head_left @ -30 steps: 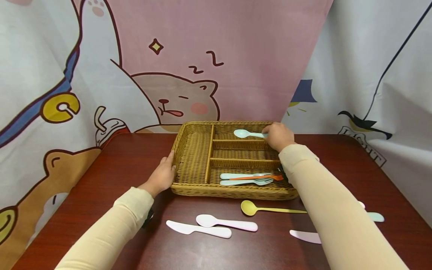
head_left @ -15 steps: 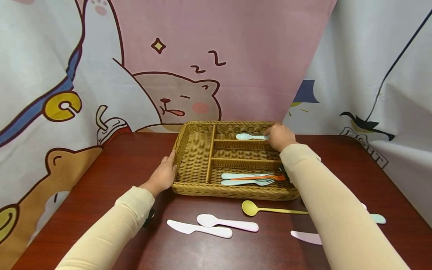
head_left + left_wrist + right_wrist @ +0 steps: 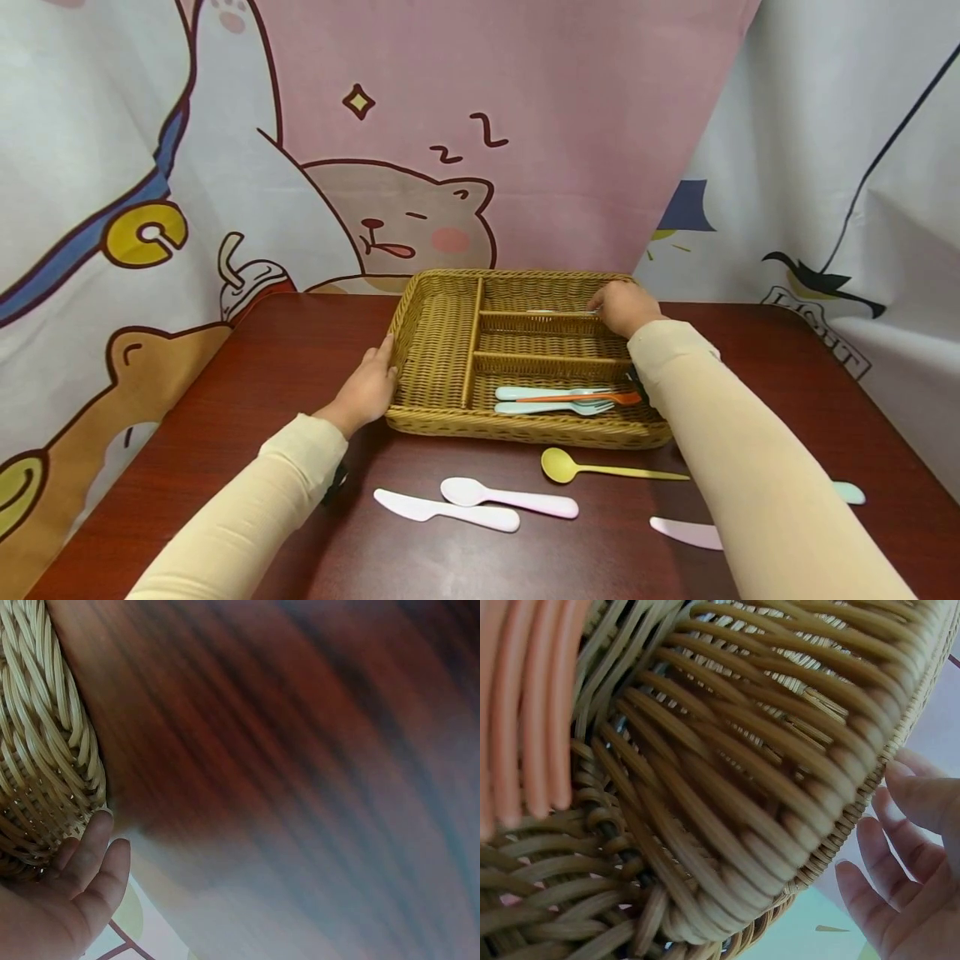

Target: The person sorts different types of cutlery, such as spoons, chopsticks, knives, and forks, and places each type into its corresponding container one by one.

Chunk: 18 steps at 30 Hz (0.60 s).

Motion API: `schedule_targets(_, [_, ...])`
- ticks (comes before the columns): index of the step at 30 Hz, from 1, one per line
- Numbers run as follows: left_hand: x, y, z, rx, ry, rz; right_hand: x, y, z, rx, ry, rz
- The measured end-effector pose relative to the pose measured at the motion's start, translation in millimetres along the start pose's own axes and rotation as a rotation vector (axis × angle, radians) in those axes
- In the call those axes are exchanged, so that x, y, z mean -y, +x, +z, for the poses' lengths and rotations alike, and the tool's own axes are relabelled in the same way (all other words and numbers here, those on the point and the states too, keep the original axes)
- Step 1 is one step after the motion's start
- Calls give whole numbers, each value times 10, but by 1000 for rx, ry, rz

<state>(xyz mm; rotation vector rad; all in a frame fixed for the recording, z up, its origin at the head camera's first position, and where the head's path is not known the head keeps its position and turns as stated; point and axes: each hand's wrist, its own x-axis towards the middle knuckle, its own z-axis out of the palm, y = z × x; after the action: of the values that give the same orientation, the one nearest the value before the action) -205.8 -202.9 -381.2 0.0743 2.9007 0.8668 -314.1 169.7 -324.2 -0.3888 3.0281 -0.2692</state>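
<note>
Basket, just beyond the yellow spoon on our table, looks light and stiff, best held by its rim. Our left hand touches its left side, fingers straight and slightly apart, with table room leftward. Farther, between back divider and far rim, our right hand reaches a pale spoon, likely light and slick; whether its fingers pinch it, we cannot tell.

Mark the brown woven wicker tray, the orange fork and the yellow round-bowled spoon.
Brown woven wicker tray [image 3: 525,427]: head view, front wall.
Orange fork [image 3: 577,397]: head view, handle.
Yellow round-bowled spoon [image 3: 615,472]: head view, handle.
</note>
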Motion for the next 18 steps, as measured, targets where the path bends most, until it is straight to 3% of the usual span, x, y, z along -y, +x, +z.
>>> schedule_targets(8, [6, -4, 20, 3, 0, 7, -15, -25, 39, -19, 42, -15])
schedule_targets(18, [2, 3, -3, 31, -44, -22, 48, -97, -43, -35, 256, -11])
